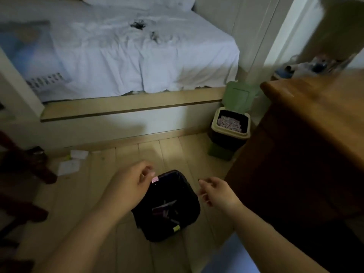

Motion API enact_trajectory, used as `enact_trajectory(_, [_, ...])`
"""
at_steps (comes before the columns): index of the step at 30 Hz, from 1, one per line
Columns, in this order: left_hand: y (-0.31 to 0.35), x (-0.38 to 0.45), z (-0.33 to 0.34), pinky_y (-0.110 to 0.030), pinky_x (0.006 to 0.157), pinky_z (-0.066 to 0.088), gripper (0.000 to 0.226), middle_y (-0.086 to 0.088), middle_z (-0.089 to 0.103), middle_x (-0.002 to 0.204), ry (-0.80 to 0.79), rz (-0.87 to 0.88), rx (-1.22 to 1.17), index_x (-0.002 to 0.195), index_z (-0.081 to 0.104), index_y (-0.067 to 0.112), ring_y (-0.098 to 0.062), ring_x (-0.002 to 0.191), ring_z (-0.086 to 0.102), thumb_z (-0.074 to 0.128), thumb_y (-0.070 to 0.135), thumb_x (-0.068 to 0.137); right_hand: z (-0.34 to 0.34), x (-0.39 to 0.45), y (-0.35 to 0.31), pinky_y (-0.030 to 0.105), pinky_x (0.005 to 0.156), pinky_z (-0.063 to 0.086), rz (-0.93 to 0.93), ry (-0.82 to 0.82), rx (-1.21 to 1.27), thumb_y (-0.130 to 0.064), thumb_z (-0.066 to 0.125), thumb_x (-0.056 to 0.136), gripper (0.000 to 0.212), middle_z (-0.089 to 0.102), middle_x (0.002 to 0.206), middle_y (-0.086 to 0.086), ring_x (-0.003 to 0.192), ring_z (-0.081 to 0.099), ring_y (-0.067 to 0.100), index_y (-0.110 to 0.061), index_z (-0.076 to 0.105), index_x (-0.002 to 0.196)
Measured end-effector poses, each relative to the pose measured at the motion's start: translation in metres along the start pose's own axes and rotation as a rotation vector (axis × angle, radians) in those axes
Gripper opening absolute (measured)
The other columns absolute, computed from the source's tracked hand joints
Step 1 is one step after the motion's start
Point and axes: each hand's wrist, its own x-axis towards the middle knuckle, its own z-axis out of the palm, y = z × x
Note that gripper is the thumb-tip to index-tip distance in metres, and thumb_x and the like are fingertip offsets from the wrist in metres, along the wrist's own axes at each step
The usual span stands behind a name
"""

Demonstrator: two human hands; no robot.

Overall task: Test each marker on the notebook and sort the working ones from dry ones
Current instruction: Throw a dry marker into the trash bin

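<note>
Both forearms reach forward over the wooden floor [126, 154]. The left hand [130, 184] hangs above the near-left rim of a black bin [189, 196]; its fingers [146, 170] are curled toward the thumb, and a small pink piece [155, 179] shows at their tips. Whether the fingers pinch that piece or it sits on the bin rim cannot be told. The right hand [216, 191] hovers just right of the bin with fingers loosely curled and nothing visible in them.

Inside the bin lie several dark, stick-like items [166, 210], probably discarded markers; a yellow-green tag [176, 228] shows at the near rim. No notebook is in view.

Judged step: disposal of a dry marker or its part into the bin.

Procedure:
1. Centre the left hand over the bin opening before parting the fingers.
2. Release low, so the item cannot bounce out.
3. Confirm it lies inside, not on the rim.

Farther off, a green pedal bin [230, 131] with its lid raised stands beside a wooden counter [319, 107]. Scraps of paper [69, 167] lie on the floor at left. A bed [128, 56] with a white sheet fills the background.
</note>
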Motion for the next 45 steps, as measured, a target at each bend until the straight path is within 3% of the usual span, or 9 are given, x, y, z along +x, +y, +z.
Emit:
enact_trajectory(7, [0.058, 0.01, 0.016, -0.006, 0.063, 0.036, 0.015, 0.02, 0.059, 0.085, -0.042, 0.179, -0.016, 0.103, 0.06, 0.027, 0.004, 0.076, 0.055, 0.054, 0.029, 0.089, -0.065, -0.055, -0.025, 0.011, 0.057, 0.046, -0.268, 0.076, -0.276, -0.026, 0.052, 0.095, 0.019, 0.065, 0.09, 0.0, 0.067, 0.057, 0.004, -0.019, 0.059, 0.112])
enact_trajectory(13, [0.191, 0.024, 0.051, -0.009, 0.061, 0.039, 0.02, 0.018, 0.059, 0.097, -0.121, 0.525, -0.039, 0.109, 0.057, 0.03, 0.005, 0.074, 0.051, 0.05, 0.033, 0.091, -0.172, -0.142, -0.03, 0.023, 0.073, 0.051, -0.39, 0.381, -0.408, -0.032, 0.056, 0.093, 0.017, 0.065, 0.085, -0.007, 0.075, 0.061, 0.005, -0.03, 0.062, 0.108])
enact_trajectory(16, [0.274, 0.019, 0.071, -0.014, 0.064, 0.045, 0.023, 0.02, 0.056, 0.093, -0.181, 0.731, -0.086, 0.112, 0.056, 0.029, 0.001, 0.08, 0.055, 0.05, 0.033, 0.091, -0.23, -0.193, -0.019, 0.018, 0.069, 0.045, -0.384, 0.563, -0.459, -0.032, 0.057, 0.092, 0.013, 0.064, 0.078, -0.012, 0.072, 0.058, 0.001, -0.032, 0.063, 0.104])
enact_trajectory(20, [0.385, -0.007, 0.106, -0.009, 0.067, 0.044, 0.026, 0.021, 0.055, 0.096, -0.257, 0.994, -0.115, 0.115, 0.054, 0.031, -0.001, 0.086, 0.056, 0.048, 0.037, 0.091, -0.307, -0.264, 0.022, 0.017, 0.068, 0.043, -0.288, 0.864, -0.53, -0.03, 0.06, 0.089, 0.012, 0.057, 0.069, -0.015, 0.066, 0.053, 0.002, -0.031, 0.064, 0.1])
enact_trajectory(25, [0.507, -0.06, 0.161, -0.012, 0.067, 0.046, 0.023, 0.02, 0.049, 0.096, -0.319, 1.186, -0.142, 0.114, 0.05, 0.035, -0.001, 0.084, 0.052, 0.045, 0.039, 0.092, -0.381, -0.349, 0.08, 0.014, 0.067, 0.039, 0.008, 1.045, -0.556, -0.032, 0.055, 0.092, 0.016, 0.054, 0.077, -0.022, 0.074, 0.052, -0.004, -0.035, 0.059, 0.108])
enact_trajectory(30, [0.591, -0.105, 0.211, -0.026, 0.076, 0.047, 0.022, 0.013, 0.056, 0.109, -0.4, 1.348, -0.192, 0.113, 0.052, 0.031, -0.007, 0.09, 0.052, 0.046, 0.036, 0.093, -0.432, -0.403, 0.136, 0.027, 0.066, 0.05, 0.223, 1.148, -0.585, -0.03, 0.052, 0.094, 0.025, 0.056, 0.082, -0.017, 0.078, 0.062, 0.016, -0.023, 0.059, 0.117])
enact_trajectory(34, [0.623, -0.126, 0.249, -0.025, 0.072, 0.043, 0.024, 0.009, 0.056, 0.11, -0.383, 1.459, -0.18, 0.115, 0.051, 0.026, -0.012, 0.095, 0.054, 0.042, 0.035, 0.095, -0.467, -0.426, 0.17, 0.023, 0.074, 0.042, 0.359, 1.217, -0.685, -0.024, 0.049, 0.096, 0.031, 0.057, 0.108, -0.002, 0.096, 0.057, 0.017, -0.017, 0.055, 0.125])
enact_trajectory(39, [0.62, -0.125, 0.277, -0.029, 0.072, 0.044, 0.023, 0.003, 0.06, 0.103, -0.369, 1.51, -0.216, 0.11, 0.058, 0.018, -0.019, 0.093, 0.057, 0.05, 0.029, 0.092, -0.506, -0.417, 0.19, 0.036, 0.099, 0.041, 0.478, 1.249, -0.799, -0.018, 0.046, 0.097, 0.044, 0.041, 0.142, 0.003, 0.128, 0.039, 0.024, -0.019, 0.039, 0.141])
enact_trajectory(45, [0.615, -0.108, 0.281, -0.029, 0.059, 0.044, 0.015, 0.003, 0.061, 0.087, -0.364, 1.511, -0.248, 0.098, 0.063, 0.018, -0.019, 0.076, 0.06, 0.063, 0.022, 0.083, -0.548, -0.389, 0.195, 0.038, 0.099, 0.038, 0.6, 1.184, -0.922, -0.01, 0.048, 0.094, 0.042, 0.046, 0.136, 0.005, 0.124, 0.038, 0.024, -0.017, 0.045, 0.135])
